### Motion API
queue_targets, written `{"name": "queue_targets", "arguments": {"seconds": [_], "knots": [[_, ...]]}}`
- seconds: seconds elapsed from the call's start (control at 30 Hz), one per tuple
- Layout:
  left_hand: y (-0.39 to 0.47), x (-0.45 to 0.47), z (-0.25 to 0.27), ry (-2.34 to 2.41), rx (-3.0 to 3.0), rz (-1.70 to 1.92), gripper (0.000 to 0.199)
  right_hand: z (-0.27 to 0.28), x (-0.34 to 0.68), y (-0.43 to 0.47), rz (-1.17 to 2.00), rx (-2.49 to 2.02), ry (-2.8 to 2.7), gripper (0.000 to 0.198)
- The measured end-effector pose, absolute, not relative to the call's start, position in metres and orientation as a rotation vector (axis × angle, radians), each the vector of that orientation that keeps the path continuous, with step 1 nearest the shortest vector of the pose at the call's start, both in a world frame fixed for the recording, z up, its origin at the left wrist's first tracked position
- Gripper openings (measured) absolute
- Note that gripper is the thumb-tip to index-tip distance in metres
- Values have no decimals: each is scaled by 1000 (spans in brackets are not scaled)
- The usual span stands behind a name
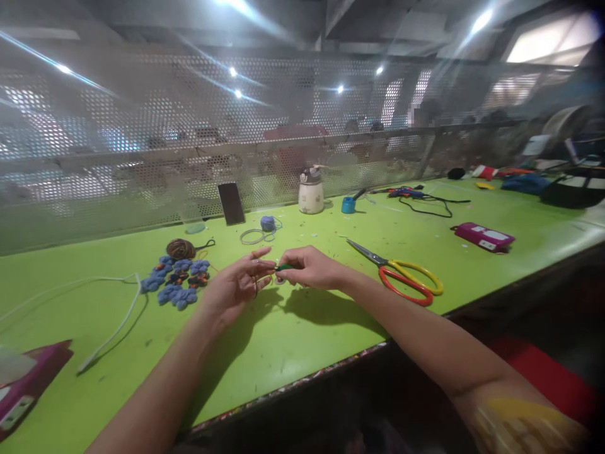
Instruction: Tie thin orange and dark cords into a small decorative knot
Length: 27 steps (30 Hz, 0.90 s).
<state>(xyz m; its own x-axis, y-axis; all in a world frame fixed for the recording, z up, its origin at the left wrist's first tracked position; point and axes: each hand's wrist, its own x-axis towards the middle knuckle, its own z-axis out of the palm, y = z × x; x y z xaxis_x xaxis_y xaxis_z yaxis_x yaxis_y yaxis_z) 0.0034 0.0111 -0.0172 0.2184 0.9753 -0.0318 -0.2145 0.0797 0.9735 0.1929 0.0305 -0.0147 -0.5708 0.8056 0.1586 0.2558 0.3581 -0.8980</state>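
My right hand [314,268] is closed in a pinch on a small green-handled crochet hook [285,267]. The fingers of my left hand [234,284] meet the hook's tip, and a thin dark strand of yarn [256,287] runs around them. Whatever small work lies between the fingertips is mostly hidden. Left of my left hand lie several blue and dark-orange crocheted flowers [177,295]. A brown ball of yarn [180,249] rests just behind them. Farther back is a small blue ball of yarn [268,223] with a loose loop.
Scissors [401,271] with red and yellow handles lie right of my hands. A phone [231,203], a bottle [311,194] and a blue pot [348,205] stand at the back. Magenta power strips [484,236] flank the green table [265,353]; a white cable [116,331] lies left.
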Motion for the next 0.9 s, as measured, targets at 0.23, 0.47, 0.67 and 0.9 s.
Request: {"name": "queue_targets", "arguments": {"seconds": [0.23,0.47,0.67,0.9], "knots": [[3,14,-16,850,1116,1183,104,-20,190,31,1156,-963,-1989,14],[1,18,-19,982,1237,1297,93,-21,188,29,1129,-1007,-1992,10],[0,16,-17,994,1259,1272,102,-15,196,29,1281,-951,-1946,12],[-3,17,-13,1008,1219,1258,99,-6,204,28,1319,-937,-1996,30]]}}
